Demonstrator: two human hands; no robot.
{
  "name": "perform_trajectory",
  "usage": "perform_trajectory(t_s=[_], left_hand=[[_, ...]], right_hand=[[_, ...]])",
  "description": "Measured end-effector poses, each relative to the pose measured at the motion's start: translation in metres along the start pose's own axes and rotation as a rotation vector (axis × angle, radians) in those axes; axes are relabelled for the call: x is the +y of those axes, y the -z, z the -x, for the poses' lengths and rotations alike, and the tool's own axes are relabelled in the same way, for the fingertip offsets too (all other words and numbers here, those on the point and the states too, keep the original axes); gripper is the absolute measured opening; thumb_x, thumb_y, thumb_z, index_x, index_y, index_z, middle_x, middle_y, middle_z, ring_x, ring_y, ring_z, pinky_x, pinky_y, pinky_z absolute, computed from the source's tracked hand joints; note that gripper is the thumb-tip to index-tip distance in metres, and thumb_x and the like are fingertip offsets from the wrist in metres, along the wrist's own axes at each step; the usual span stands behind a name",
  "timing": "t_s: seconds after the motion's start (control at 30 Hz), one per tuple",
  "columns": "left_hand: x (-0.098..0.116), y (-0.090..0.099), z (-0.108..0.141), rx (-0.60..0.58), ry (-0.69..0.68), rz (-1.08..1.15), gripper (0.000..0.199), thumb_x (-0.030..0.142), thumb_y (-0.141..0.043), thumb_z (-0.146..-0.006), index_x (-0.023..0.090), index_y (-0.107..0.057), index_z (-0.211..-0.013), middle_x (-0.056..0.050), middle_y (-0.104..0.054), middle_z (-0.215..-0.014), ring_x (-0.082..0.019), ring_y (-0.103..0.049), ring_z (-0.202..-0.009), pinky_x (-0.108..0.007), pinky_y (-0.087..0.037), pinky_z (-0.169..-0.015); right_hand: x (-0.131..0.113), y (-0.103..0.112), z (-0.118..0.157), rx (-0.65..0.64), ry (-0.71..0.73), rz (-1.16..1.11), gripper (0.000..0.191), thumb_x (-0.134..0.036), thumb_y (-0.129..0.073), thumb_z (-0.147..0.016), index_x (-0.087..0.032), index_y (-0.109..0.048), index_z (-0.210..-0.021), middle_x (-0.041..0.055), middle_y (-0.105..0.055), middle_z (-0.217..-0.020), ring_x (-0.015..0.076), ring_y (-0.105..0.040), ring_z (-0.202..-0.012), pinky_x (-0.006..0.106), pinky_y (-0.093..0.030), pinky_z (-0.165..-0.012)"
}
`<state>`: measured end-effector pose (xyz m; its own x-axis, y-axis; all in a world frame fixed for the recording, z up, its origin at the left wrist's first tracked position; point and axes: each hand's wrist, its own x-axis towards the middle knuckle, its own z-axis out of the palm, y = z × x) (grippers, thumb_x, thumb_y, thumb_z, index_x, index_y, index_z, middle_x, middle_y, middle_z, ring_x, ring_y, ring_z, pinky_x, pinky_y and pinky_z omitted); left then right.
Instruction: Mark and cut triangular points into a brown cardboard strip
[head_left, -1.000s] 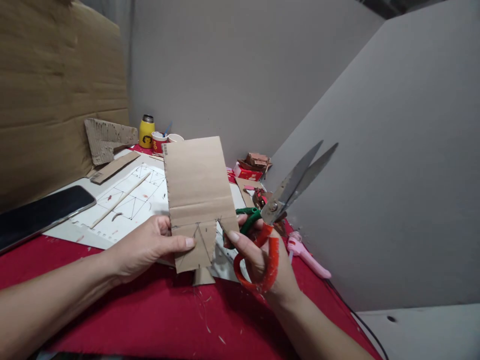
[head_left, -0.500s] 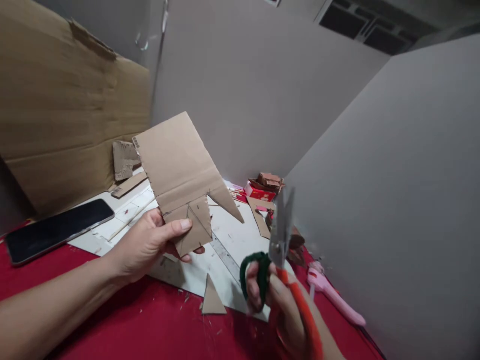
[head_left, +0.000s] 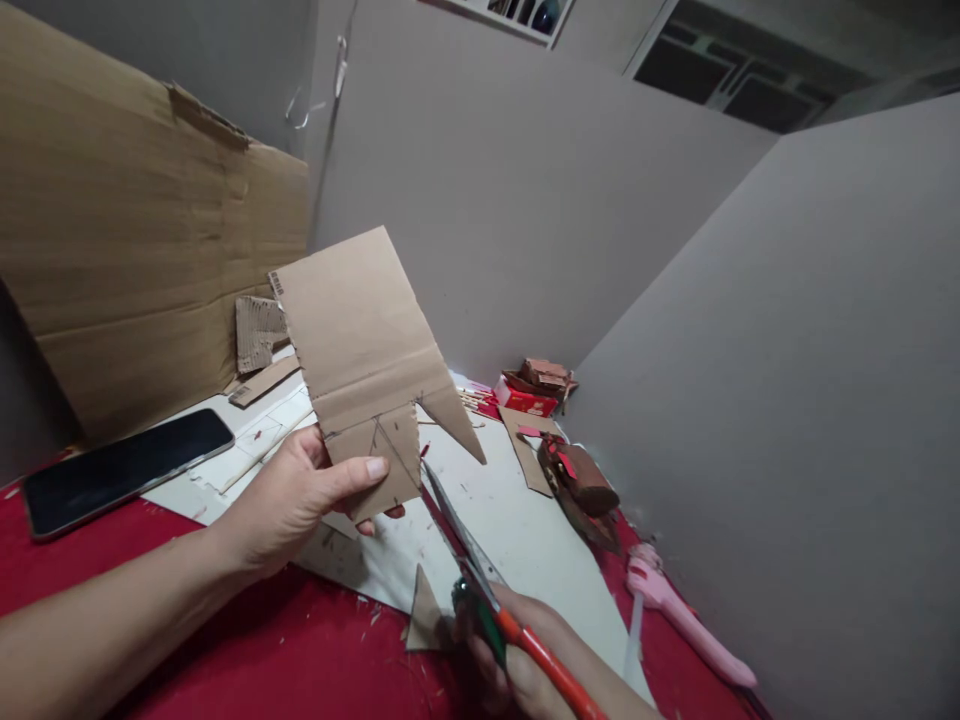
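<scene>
My left hand (head_left: 300, 490) grips a piece of brown cardboard (head_left: 356, 340) at its lower end, thumb on the front face and fingers behind. Pencil lines cross the lower part, and a pointed strip juts down at its right side. In my right hand (head_left: 517, 640) is a pair of scissors (head_left: 461, 540) with green-wrapped and orange handles. Their blades stand slightly apart, tips beside the lower right edge of the cardboard; whether they touch it I cannot tell. A small cardboard triangle (head_left: 425, 612) lies below, partly behind my right hand.
A white board (head_left: 525, 530) covers part of the red table cloth (head_left: 247, 650). A phone (head_left: 127, 470) lies at left, before a large cardboard sheet (head_left: 150, 230). To the right are a pink glue gun (head_left: 690, 610), a brown cardboard model (head_left: 585, 480) and a red box (head_left: 525, 397).
My right hand has brought the scissors left and down, turning their blades from upright toward the cardboard's lower edge. My left hand keeps its hold, and the view has shifted slightly.
</scene>
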<state>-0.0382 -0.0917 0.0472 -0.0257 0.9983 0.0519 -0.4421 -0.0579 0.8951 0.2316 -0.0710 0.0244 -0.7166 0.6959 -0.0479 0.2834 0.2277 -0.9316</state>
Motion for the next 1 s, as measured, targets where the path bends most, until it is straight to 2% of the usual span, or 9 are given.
perform_trajectory(t_s=[0.1, 0.17, 0.37, 0.53, 0.63, 0.77, 0.9, 1.0], left_hand=[[0.0, -0.001, 0.0, 0.014, 0.007, -0.018, 0.033, 0.032, -0.086, -0.075, 0.015, -0.076, -0.101, -0.005, -0.073, -0.079, -0.014, -0.062, -0.06, -0.022, -0.054, -0.049], [0.0, -0.002, 0.0, 0.013, 0.007, -0.022, 0.035, 0.034, -0.088, -0.073, 0.014, -0.076, -0.1, -0.005, -0.072, -0.078, -0.013, -0.06, -0.058, -0.021, -0.053, -0.049], [0.001, -0.002, -0.001, 0.013, -0.005, -0.055, 0.039, 0.037, -0.088, -0.072, 0.012, -0.074, -0.098, -0.006, -0.075, -0.083, -0.013, -0.062, -0.061, -0.021, -0.055, -0.049], [0.001, -0.003, 0.0, 0.009, -0.026, -0.053, 0.038, 0.036, -0.088, -0.073, 0.013, -0.072, -0.098, -0.005, -0.075, -0.081, -0.014, -0.065, -0.062, -0.022, -0.056, -0.049], [0.002, -0.004, 0.001, -0.001, -0.03, -0.048, 0.036, 0.035, -0.087, -0.074, 0.014, -0.071, -0.097, -0.004, -0.075, -0.081, -0.013, -0.064, -0.06, -0.021, -0.055, -0.049], [0.002, -0.006, 0.001, -0.013, -0.023, -0.061, 0.036, 0.038, -0.088, -0.073, 0.014, -0.07, -0.093, -0.002, -0.074, -0.073, -0.01, -0.059, -0.052, -0.018, -0.052, -0.046], [0.002, -0.008, 0.001, -0.014, -0.015, -0.077, 0.039, 0.041, -0.089, -0.071, 0.015, -0.069, -0.091, -0.001, -0.073, -0.069, -0.009, -0.058, -0.049, -0.018, -0.049, -0.044], [0.003, -0.009, 0.002, -0.009, -0.014, -0.081, 0.04, 0.043, -0.089, -0.07, 0.016, -0.069, -0.091, -0.001, -0.073, -0.069, -0.009, -0.057, -0.048, -0.018, -0.049, -0.044]], right_hand=[[0.004, -0.005, -0.016, -0.045, 0.08, 0.017, 0.065, -0.084, -0.048, -0.084, -0.022, -0.066, -0.083, 0.0002, -0.051, -0.065, 0.0162, -0.044, -0.056, 0.027, -0.045, -0.054], [0.009, -0.006, -0.02, -0.073, 0.085, 0.064, 0.07, -0.089, -0.043, -0.082, -0.021, -0.062, -0.083, -0.001, -0.048, -0.066, 0.0147, -0.041, -0.057, 0.026, -0.043, -0.053], [0.024, 0.004, -0.016, -0.142, 0.028, 0.198, 0.073, -0.089, -0.038, -0.083, -0.02, -0.059, -0.092, 0.0032, -0.056, -0.078, 0.0175, -0.047, -0.068, 0.027, -0.045, -0.062], [0.058, 0.0, -0.019, -0.082, -0.015, 0.188, 0.069, -0.087, -0.048, -0.082, -0.019, -0.06, -0.09, 0.0007, -0.052, -0.068, 0.0161, -0.045, -0.06, 0.027, -0.039, -0.055], [0.083, -0.006, -0.02, 0.006, -0.026, 0.167, 0.069, -0.086, -0.054, -0.079, -0.019, -0.062, -0.095, 0.0002, -0.052, -0.066, 0.0153, -0.045, -0.057, 0.026, -0.036, -0.051], [0.105, -0.014, -0.021, 0.089, -0.004, 0.145, 0.07, -0.088, -0.055, -0.076, -0.019, -0.062, -0.087, -0.0012, -0.05, -0.062, 0.013, -0.04, -0.052, 0.025, -0.03, -0.046], [0.104, -0.016, -0.023, 0.053, 0.011, 0.15, 0.071, -0.089, -0.051, -0.078, -0.02, -0.06, -0.084, -0.0014, -0.049, -0.062, 0.0125, -0.039, -0.052, 0.025, -0.029, -0.046], [0.086, -0.012, -0.024, -0.007, 0.032, 0.155, 0.071, -0.09, -0.047, -0.08, -0.02, -0.058, -0.084, -0.0014, -0.049, -0.064, 0.0131, -0.039, -0.053, 0.026, -0.031, -0.047]])
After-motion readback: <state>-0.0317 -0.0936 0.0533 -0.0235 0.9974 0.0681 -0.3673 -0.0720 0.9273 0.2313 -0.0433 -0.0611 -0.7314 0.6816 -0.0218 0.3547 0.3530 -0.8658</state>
